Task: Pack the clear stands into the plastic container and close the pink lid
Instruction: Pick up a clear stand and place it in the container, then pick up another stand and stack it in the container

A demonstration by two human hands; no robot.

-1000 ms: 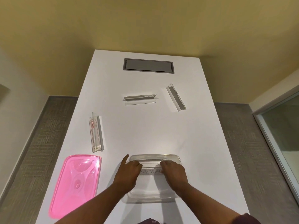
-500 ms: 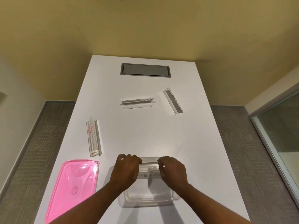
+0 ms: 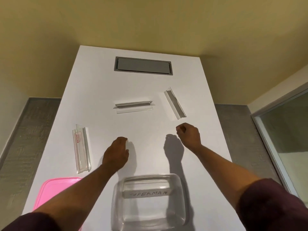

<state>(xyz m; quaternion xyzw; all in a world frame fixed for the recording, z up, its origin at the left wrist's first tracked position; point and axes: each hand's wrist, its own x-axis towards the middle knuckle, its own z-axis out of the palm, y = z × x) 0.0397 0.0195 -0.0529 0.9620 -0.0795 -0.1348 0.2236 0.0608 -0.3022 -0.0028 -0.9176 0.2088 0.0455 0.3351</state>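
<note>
The clear plastic container [image 3: 180,202] sits at the near edge of the white table [image 3: 100,80], with one clear stand [image 3: 147,193] labelled "SUPERMAN" lying inside it. Three more clear stands lie on the table: one at the left [image 3: 81,148], one in the middle [image 3: 134,106], one at the right [image 3: 175,103]. The pink lid [image 3: 55,190] lies at the near left, partly hidden by my left arm. My left hand [image 3: 116,153] hovers beyond the container, fingers curled, holding nothing. My right hand [image 3: 189,135] is just below the right stand, fingers curled, empty.
A grey recessed cable hatch [image 3: 143,65] sits at the far end of the table. Yellow walls rise behind. Grey carpet lies on both sides, and a glass panel [image 3: 286,139] stands at the right.
Both hands have let go of the labelled stand in the container and moved forward over the table, the right hand toward the right stand. The camera has tilted closer.
</note>
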